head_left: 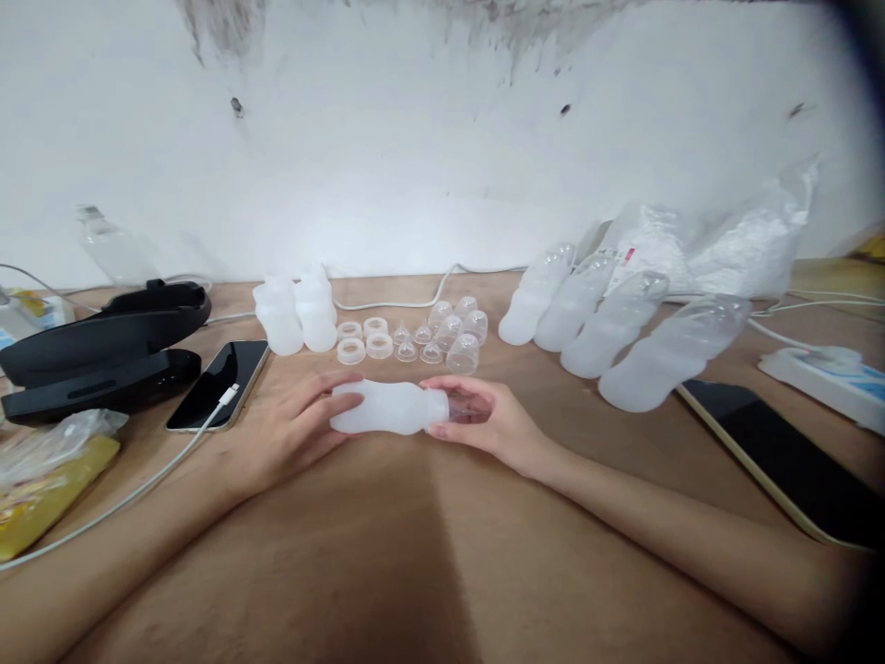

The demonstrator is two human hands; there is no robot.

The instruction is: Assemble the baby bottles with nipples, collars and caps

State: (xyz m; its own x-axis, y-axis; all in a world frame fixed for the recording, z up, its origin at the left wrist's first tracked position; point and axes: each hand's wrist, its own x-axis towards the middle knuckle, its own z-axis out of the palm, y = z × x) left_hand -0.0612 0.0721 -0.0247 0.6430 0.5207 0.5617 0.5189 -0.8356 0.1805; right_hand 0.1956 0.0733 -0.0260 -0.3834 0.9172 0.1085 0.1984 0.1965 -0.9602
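Observation:
A frosted white baby bottle [383,408] lies sideways between my two hands, low over the table. My left hand [294,424] is wrapped around its base. At the neck, the fingers of my right hand [488,415] grip the collar ring, and a clear nipple [465,409] points into the palm. Just behind stand several loose collar rings [350,350], several clear nipples [406,351] and several clear dome caps [462,354]. Frosted bottles without caps [316,314] stand at the back left. Several capped bottles [643,360] stand in a slanting row on the right.
On the left are a phone [218,383] with a white cable across it, a black headset-like case [103,337] and a yellow packet [55,484]. To the right lie another phone [781,461], a power strip [826,383] and plastic bags [733,249] against the wall.

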